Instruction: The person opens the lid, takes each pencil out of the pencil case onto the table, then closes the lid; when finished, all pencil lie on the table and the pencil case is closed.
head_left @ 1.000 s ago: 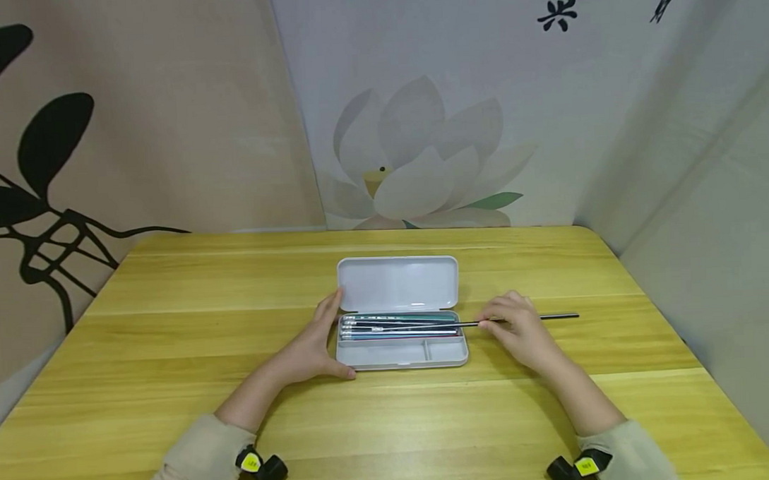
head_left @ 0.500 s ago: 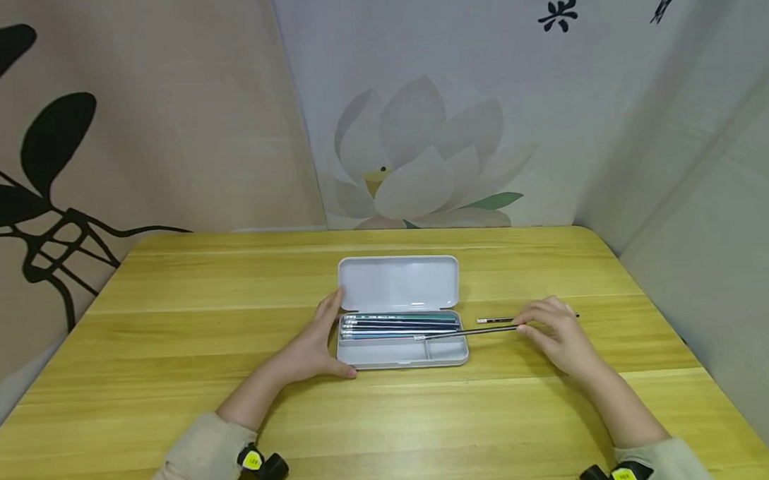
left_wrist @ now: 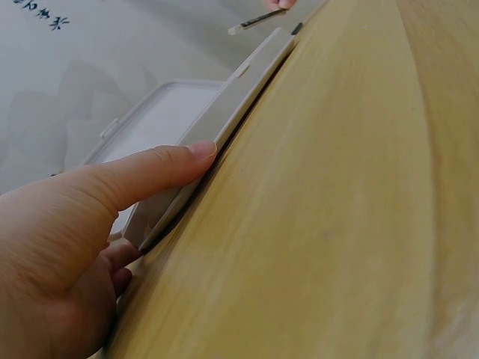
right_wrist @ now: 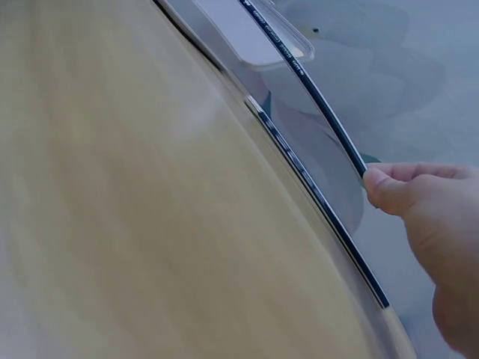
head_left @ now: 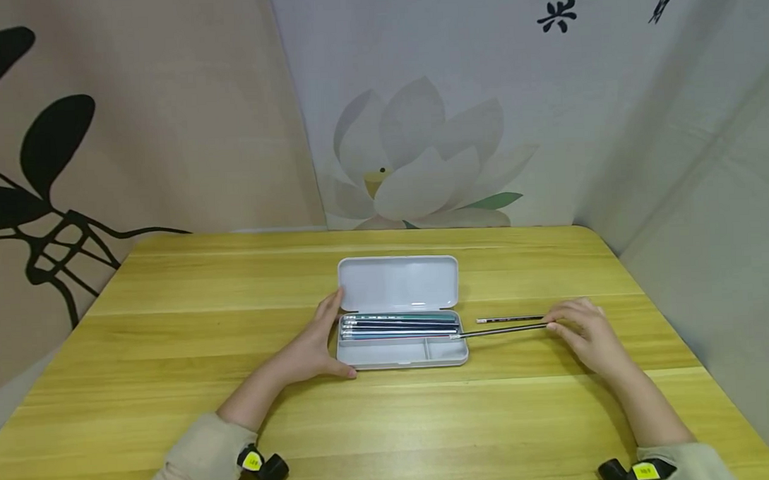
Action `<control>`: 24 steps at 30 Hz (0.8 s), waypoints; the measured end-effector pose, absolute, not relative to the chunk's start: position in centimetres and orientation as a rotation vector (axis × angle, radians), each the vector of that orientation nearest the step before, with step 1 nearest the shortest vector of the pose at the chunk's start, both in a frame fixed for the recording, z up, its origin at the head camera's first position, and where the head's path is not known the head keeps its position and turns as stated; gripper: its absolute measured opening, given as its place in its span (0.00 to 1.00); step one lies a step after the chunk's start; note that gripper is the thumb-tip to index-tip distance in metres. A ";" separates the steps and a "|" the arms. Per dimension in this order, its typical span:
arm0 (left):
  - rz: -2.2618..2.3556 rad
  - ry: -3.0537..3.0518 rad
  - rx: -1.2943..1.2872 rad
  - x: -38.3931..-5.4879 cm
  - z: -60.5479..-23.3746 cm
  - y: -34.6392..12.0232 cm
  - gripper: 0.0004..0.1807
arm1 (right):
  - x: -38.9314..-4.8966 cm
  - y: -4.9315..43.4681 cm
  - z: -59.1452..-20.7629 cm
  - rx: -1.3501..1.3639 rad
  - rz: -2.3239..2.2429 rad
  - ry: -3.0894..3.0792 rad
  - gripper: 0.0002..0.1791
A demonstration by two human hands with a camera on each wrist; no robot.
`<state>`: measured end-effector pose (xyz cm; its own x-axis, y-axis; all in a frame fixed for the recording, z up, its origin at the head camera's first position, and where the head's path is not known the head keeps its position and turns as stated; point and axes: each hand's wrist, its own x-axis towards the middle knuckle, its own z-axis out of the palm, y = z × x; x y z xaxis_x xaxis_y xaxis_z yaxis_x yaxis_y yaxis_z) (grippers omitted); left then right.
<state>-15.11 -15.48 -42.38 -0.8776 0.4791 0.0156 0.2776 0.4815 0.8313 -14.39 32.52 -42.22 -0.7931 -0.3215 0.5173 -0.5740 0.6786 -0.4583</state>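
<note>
An open white pencil case (head_left: 382,353) stands mid-table, its lid (head_left: 399,283) raised behind. Several pencils (head_left: 397,325), dark, blue and green, lie side by side in its rear compartment. My left hand (head_left: 308,346) holds the left end of the case; in the left wrist view the thumb (left_wrist: 168,168) lies along its front wall. My right hand (head_left: 588,335) pinches a dark pencil (right_wrist: 322,108) near its right end between thumb and fingers. This pencil's pale tip overlaps the case's right rim in the head view. Behind it another dark pencil (head_left: 508,319) lies on the table.
The case's front compartment has a small divider (head_left: 427,349) toward the right. The wooden table (head_left: 391,430) reaches back to a wall cloth (head_left: 228,132) printed with a lotus and dark leaves. A pale cloth (head_left: 700,186) hangs along the right side.
My right hand has drawn the held pencil rightward from over the case's pencils to its right rim. The pencil lying on the table has come into fuller view. My left hand stays put.
</note>
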 end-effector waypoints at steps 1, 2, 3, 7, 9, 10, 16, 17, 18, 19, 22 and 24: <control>1.347 2.511 0.652 -15.1 -42.4 -15.5 0.79 | -14.4 32.8 -42.3 0.694 0.874 -2.496 0.13; 1.347 2.514 0.652 -15.1 -42.4 -15.5 0.79 | -14.5 33.0 -42.3 0.688 0.875 -2.496 0.13; 1.346 2.515 0.653 -15.1 -42.4 -15.5 0.79 | -14.5 33.3 -42.4 0.682 0.870 -2.497 0.14; 1.346 2.518 0.656 -15.1 -42.4 -15.5 0.79 | -14.7 34.2 -42.6 0.659 0.853 -2.499 0.13; 1.346 2.518 0.657 -15.1 -42.4 -15.5 0.79 | -14.7 34.6 -42.7 0.648 0.841 -2.500 0.13; 1.346 2.519 0.657 -15.1 -42.4 -15.5 0.79 | -14.8 34.8 -42.7 0.643 0.837 -2.499 0.13; 1.346 2.517 0.662 -15.0 -42.4 -15.5 0.79 | -14.9 35.6 -42.9 0.615 0.812 -2.504 0.13; 1.346 2.517 0.662 -15.0 -42.4 -15.5 0.79 | -14.9 35.7 -43.0 0.608 0.811 -2.507 0.13; 1.348 2.516 0.662 -15.0 -42.4 -15.5 0.79 | -14.9 35.8 -43.0 0.600 0.807 -2.511 0.12; 1.348 2.516 0.662 -15.0 -42.4 -15.5 0.79 | -14.9 35.9 -43.0 0.592 0.808 -2.515 0.12; 1.351 2.515 0.656 -15.0 -42.4 -15.5 0.79 | -14.8 36.2 -43.1 0.568 0.816 -2.527 0.12; 1.350 2.513 0.650 -15.0 -42.3 -15.5 0.79 | -14.8 36.4 -43.2 0.557 0.823 -2.533 0.11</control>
<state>-14.99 -15.50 -42.32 -0.8791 0.4762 0.0184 0.2784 0.4817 0.8309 -14.80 36.35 -43.16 -0.8330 -0.2409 0.4981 -0.4878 0.7448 -0.4554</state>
